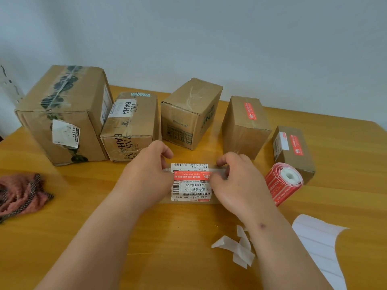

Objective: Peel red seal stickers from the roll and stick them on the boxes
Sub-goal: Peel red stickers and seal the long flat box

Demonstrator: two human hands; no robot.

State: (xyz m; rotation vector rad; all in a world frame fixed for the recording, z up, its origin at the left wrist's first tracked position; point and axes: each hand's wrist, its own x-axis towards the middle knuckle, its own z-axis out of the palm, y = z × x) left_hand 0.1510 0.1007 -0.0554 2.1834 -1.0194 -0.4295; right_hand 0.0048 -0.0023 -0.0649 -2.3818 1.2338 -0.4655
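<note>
both hands are down on a small box [191, 190] in the middle of the table [146, 237]. a red sticker [192, 176] lies across its top, over the white shipping label. the left hand [146, 174] has its fingers curled round the box's left end, thumb by the sticker's left tip. the right hand [236, 181] curls over the right end, fingertips on the sticker's other end.

the roll [282, 183] lies on its side just right of the right hand, touching a short box [293, 151] that already wears a red sticker. the next box [246, 126] has one too. three more boxes behind carry none: a big one [62, 114], a lettered one [129, 124], a tilted one [190, 114].

white backing scraps [236, 248] lie near the right forearm, a backing strip [320, 243] further right, a pink cloth [21, 195] far left.
</note>
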